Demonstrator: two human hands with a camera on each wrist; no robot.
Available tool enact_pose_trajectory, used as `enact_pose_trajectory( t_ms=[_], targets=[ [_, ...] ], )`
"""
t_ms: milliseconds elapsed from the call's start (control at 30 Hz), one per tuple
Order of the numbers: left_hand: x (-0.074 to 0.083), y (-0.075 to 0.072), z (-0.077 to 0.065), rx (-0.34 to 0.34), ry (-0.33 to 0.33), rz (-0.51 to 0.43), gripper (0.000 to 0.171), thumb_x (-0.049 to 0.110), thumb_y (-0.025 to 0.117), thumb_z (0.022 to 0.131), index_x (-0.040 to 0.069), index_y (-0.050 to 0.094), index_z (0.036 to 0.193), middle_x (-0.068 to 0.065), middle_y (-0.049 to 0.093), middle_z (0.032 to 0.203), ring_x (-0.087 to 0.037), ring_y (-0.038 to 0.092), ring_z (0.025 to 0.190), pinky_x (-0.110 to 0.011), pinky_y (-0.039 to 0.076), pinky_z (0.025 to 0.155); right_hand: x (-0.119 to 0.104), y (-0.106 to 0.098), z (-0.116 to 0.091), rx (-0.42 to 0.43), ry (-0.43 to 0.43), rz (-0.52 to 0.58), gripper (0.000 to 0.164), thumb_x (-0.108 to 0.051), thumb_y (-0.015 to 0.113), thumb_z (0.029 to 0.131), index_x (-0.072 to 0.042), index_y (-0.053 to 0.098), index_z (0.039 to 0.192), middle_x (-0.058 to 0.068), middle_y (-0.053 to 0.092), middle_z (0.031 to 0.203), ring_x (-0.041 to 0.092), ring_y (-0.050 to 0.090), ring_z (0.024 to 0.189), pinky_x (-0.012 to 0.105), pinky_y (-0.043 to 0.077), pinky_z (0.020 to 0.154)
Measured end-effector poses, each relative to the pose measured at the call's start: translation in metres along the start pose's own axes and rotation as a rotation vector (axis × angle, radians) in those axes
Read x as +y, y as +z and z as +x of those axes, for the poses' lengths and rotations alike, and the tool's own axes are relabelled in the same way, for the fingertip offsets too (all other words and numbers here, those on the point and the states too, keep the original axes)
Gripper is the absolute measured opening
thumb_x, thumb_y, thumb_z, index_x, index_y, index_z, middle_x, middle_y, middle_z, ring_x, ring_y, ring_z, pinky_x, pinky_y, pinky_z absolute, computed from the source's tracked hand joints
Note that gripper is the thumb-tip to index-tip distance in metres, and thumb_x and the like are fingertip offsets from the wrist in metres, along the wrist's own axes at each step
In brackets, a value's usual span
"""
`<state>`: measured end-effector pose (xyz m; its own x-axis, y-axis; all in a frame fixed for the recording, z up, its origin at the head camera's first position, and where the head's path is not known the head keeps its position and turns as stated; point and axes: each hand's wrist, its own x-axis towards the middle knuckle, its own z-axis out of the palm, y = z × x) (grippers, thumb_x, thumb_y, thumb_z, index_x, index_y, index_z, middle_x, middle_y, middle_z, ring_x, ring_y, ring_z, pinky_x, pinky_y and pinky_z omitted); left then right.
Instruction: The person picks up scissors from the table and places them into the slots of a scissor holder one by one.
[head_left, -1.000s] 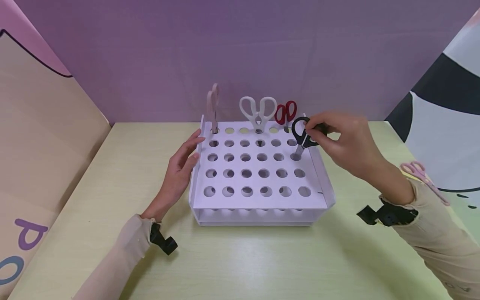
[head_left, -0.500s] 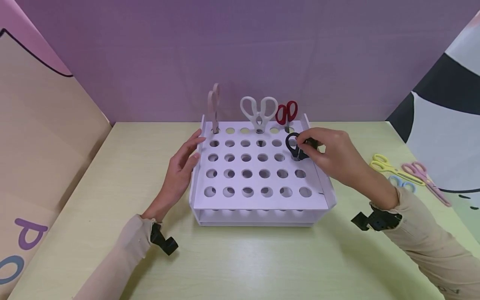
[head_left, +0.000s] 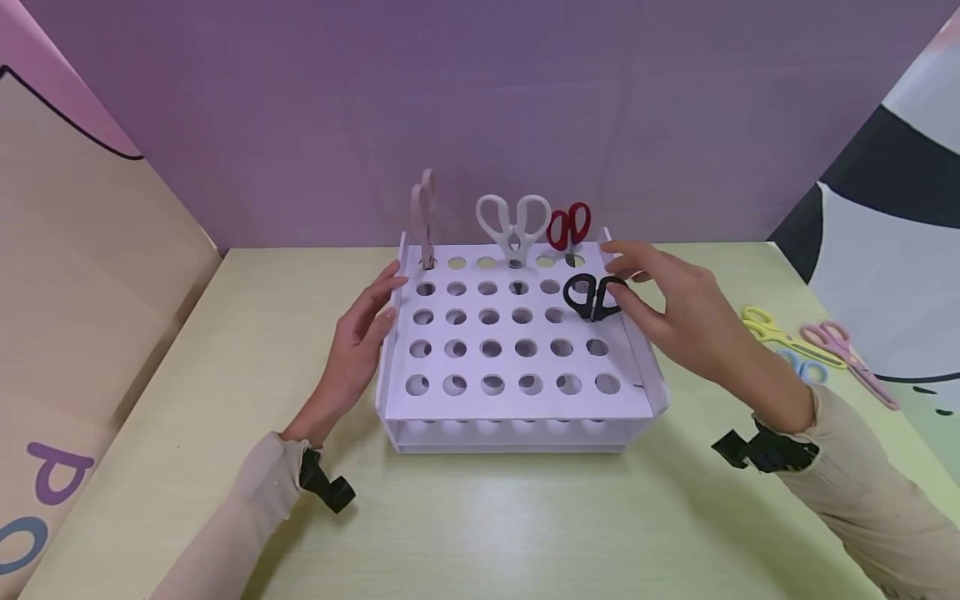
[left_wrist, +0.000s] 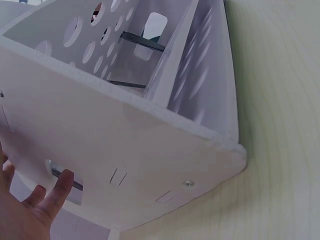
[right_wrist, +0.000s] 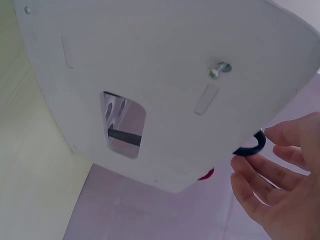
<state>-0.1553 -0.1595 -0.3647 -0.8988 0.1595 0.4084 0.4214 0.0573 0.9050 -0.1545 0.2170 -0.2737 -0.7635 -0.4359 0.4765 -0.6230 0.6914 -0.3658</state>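
Note:
A white holder (head_left: 510, 402) with rows of round holes stands on the table. My left hand (head_left: 360, 329) rests its fingers along the holder's left side wall; in the left wrist view, the fingertips lie by the wall's cutout. Black-handled scissors (head_left: 580, 300) stand handle-up in a hole near the right end of the rack, blades hidden below the top. My right hand (head_left: 686, 312) is right at their right loop, thumb and fingers spread apart around it. Pale pink scissors (head_left: 420, 212), white scissors (head_left: 514, 229) and red scissors (head_left: 570, 225) stand in the back row.
Yellow scissors (head_left: 787, 340), pink scissors (head_left: 843, 354) and light-blue handles (head_left: 812, 372) lie on the table at the right, beyond my right forearm. A purple backdrop (head_left: 480, 117) rises behind the table (head_left: 480, 533). A screw (right_wrist: 217, 70) sticks out of the holder's right wall.
The black scissors have gone down into their hole until the handles sit at the top panel. My right hand has followed down and its fingers have spread. My left hand stays put.

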Motion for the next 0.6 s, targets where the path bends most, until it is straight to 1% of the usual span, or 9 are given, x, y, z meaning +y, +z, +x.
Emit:
enact_pose_trajectory(
  t_ms=[100, 167, 267, 367, 400, 433, 533, 600],
  targets=[
    [0.0, 0.0, 0.0, 0.001, -0.003, 0.003, 0.038, 0.009, 0.045, 0.105, 0.007, 0.051, 0.143, 0.01, 0.034, 0.159, -0.015, 0.035, 0.145, -0.024, 0.041, 0.108, 0.001, -0.004, -0.004, 0.035, 0.014, -0.007, 0.048, -0.003, 0.07, 0.09, -0.01, 0.056, 0.136, 0.012, 0.07, 0.112, 0.028, 0.066, 0.1, 0.05, 0.053, 0.087],
    [0.0, 0.0, 0.0, 0.002, -0.004, 0.008, 0.038, 0.009, 0.045, 0.105, 0.007, 0.051, 0.143, 0.01, 0.034, 0.159, -0.014, 0.035, 0.145, -0.024, 0.041, 0.108, 0.003, -0.006, -0.008, 0.059, 0.024, -0.017, 0.046, -0.004, 0.07, 0.091, -0.008, 0.057, 0.134, 0.013, 0.07, 0.112, 0.029, 0.066, 0.099, 0.047, 0.053, 0.085],
    [-0.001, 0.0, 0.0, 0.002, -0.005, 0.009, 0.038, 0.01, 0.045, 0.105, 0.008, 0.051, 0.143, 0.011, 0.034, 0.159, -0.014, 0.035, 0.145, -0.023, 0.041, 0.108, 0.007, -0.009, -0.015, 0.09, 0.045, -0.029, 0.043, -0.006, 0.07, 0.091, -0.007, 0.058, 0.133, 0.012, 0.07, 0.112, 0.027, 0.066, 0.098, 0.028, 0.049, 0.086],
    [-0.001, 0.0, 0.0, 0.001, -0.004, 0.007, 0.038, 0.01, 0.045, 0.105, 0.007, 0.051, 0.143, 0.011, 0.034, 0.159, -0.014, 0.035, 0.145, -0.023, 0.041, 0.108, 0.015, -0.01, -0.023, 0.125, 0.058, -0.028, 0.041, -0.005, 0.069, 0.091, -0.006, 0.06, 0.131, 0.01, 0.071, 0.11, 0.024, 0.066, 0.097, 0.011, 0.041, 0.086],
    [-0.001, 0.0, 0.0, 0.001, -0.004, 0.004, 0.038, 0.01, 0.045, 0.105, 0.007, 0.051, 0.143, 0.01, 0.034, 0.159, -0.014, 0.035, 0.145, -0.023, 0.041, 0.108, 0.017, -0.011, -0.026, 0.136, 0.06, -0.025, 0.04, -0.005, 0.069, 0.091, -0.006, 0.06, 0.13, 0.01, 0.071, 0.109, 0.02, 0.065, 0.096, 0.007, 0.038, 0.086],
    [-0.001, 0.0, 0.0, 0.0, -0.004, 0.004, 0.038, 0.01, 0.045, 0.105, 0.007, 0.051, 0.143, 0.01, 0.034, 0.159, -0.015, 0.035, 0.145, -0.023, 0.041, 0.108, 0.02, -0.011, -0.028, 0.146, 0.064, -0.021, 0.039, -0.005, 0.069, 0.091, -0.006, 0.061, 0.13, 0.009, 0.071, 0.109, 0.015, 0.065, 0.096, 0.005, 0.038, 0.086],
    [-0.001, -0.001, -0.001, 0.0, -0.006, 0.008, 0.038, 0.01, 0.045, 0.105, 0.008, 0.051, 0.143, 0.011, 0.034, 0.159, -0.014, 0.035, 0.145, -0.024, 0.04, 0.108, 0.028, -0.013, -0.034, 0.168, 0.08, -0.007, 0.038, -0.004, 0.069, 0.091, -0.006, 0.062, 0.129, 0.009, 0.071, 0.108, -0.003, 0.059, 0.095, 0.004, 0.039, 0.087],
    [-0.001, -0.001, -0.001, 0.001, -0.007, 0.012, 0.038, 0.01, 0.045, 0.105, 0.008, 0.051, 0.143, 0.011, 0.034, 0.159, -0.014, 0.035, 0.145, -0.024, 0.04, 0.109, 0.033, -0.014, -0.038, 0.177, 0.093, 0.0, 0.038, -0.003, 0.069, 0.091, -0.006, 0.062, 0.129, 0.009, 0.071, 0.109, -0.011, 0.055, 0.095, 0.003, 0.039, 0.088]
  ],
)
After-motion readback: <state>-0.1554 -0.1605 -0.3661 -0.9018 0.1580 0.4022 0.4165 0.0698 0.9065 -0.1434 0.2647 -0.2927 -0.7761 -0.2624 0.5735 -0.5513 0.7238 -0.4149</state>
